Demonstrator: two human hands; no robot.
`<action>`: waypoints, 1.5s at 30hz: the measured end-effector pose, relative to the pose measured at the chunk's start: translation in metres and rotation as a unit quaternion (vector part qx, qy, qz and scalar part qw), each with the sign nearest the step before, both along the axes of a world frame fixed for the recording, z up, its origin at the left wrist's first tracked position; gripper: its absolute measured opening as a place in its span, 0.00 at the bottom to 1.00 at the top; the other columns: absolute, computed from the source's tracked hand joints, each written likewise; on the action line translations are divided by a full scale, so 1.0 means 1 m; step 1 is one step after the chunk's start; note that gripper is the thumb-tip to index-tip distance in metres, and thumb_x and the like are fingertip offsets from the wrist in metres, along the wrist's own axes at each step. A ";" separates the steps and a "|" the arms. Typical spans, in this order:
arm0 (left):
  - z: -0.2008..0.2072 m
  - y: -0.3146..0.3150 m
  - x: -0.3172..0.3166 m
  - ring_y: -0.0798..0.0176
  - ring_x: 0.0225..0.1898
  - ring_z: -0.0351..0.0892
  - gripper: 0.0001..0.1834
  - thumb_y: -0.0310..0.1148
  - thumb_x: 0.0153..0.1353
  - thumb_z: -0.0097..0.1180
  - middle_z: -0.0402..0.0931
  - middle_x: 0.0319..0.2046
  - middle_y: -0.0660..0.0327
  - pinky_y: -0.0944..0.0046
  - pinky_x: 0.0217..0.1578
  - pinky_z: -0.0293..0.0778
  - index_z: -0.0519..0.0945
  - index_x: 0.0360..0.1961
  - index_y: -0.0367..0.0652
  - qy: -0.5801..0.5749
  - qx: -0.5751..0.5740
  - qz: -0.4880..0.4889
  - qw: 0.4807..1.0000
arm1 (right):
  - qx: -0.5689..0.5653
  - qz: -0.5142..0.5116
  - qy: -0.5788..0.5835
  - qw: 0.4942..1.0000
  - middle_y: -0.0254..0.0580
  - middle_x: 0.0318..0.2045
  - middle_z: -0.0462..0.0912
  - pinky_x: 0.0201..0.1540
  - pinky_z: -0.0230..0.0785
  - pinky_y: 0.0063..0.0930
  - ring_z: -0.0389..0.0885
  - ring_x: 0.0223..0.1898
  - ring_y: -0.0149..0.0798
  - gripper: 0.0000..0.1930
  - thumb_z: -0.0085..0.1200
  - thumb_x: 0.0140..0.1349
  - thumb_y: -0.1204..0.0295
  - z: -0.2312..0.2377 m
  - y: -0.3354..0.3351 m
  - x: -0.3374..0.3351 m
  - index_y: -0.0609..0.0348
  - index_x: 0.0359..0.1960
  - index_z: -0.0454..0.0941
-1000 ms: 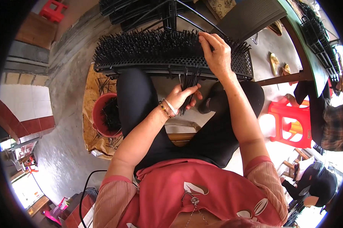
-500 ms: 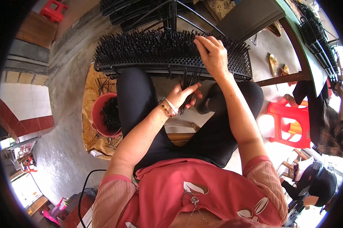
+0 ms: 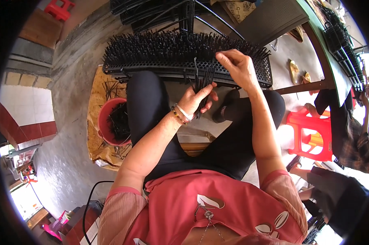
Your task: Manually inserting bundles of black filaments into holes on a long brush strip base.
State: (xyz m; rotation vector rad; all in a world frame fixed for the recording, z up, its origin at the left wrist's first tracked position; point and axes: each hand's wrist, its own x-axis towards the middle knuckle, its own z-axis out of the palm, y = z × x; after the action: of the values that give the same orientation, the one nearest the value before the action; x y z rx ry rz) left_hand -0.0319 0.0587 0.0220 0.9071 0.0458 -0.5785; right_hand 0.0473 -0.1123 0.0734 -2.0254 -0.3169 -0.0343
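Across my knees lies a long black perforated metal rack (image 3: pixel 168 70), with many thin black sticks (image 3: pixel 160 47) standing upright and close together in it. My left hand (image 3: pixel 196 100) is closed around a loose bundle of thin black sticks (image 3: pixel 204 83), held below the rack's near edge. One stick with a bent tip rises above the others. Over the right half of the rack, my right hand (image 3: pixel 241 69) has its thumb and fingers drawn together. Whatever is between those fingertips, if anything, is too small to make out.
A red bucket (image 3: pixel 102 126) holding more black sticks stands by my left leg on brown paper (image 3: pixel 95 151). At right are a red plastic stool (image 3: pixel 311 153) and a table (image 3: pixel 329 61) with a black rack on it. Other people sit or stand at the far right.
My right hand has moved right and nearer to me, away from the upright sticks. My left hand has barely shifted with its bundle. At lower right, another person has moved.
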 end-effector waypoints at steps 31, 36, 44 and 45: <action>-0.016 -0.011 -0.002 0.74 0.17 0.66 0.10 0.30 0.62 0.51 0.75 0.28 0.59 0.76 0.13 0.55 0.73 0.45 0.42 0.066 0.098 -0.026 0.993 | -0.011 -0.132 -0.207 0.969 0.40 0.27 0.81 0.34 0.69 0.21 0.78 0.29 0.28 0.09 0.56 0.60 0.71 -0.010 -0.002 0.014 0.64 0.37 0.77; -0.015 -0.010 -0.001 0.74 0.17 0.66 0.11 0.30 0.62 0.52 0.75 0.28 0.59 0.76 0.13 0.55 0.73 0.45 0.42 0.065 0.099 -0.028 0.993 | -0.051 -0.125 -0.249 0.959 0.42 0.28 0.81 0.35 0.70 0.23 0.79 0.29 0.31 0.08 0.57 0.59 0.72 -0.009 -0.002 0.014 0.64 0.36 0.78; -0.015 -0.011 -0.002 0.75 0.17 0.65 0.10 0.30 0.61 0.52 0.75 0.28 0.59 0.76 0.13 0.54 0.73 0.44 0.43 0.073 0.105 -0.029 0.991 | -0.054 -0.089 -0.246 0.964 0.42 0.28 0.81 0.35 0.70 0.22 0.79 0.29 0.33 0.06 0.59 0.56 0.74 -0.008 0.002 0.014 0.64 0.34 0.79; -0.016 -0.011 -0.002 0.75 0.17 0.65 0.10 0.30 0.61 0.52 0.75 0.28 0.59 0.76 0.13 0.54 0.73 0.44 0.43 0.071 0.102 -0.028 0.992 | -0.054 -0.089 -0.246 0.964 0.42 0.28 0.81 0.35 0.70 0.22 0.79 0.29 0.33 0.06 0.59 0.56 0.74 -0.008 0.002 0.014 0.64 0.34 0.79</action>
State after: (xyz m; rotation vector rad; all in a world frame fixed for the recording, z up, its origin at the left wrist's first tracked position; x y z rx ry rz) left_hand -0.0340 0.0480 0.0065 1.0660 0.2124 -0.6985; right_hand 0.0610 -0.1106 0.0657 -2.1293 -0.4516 -0.6525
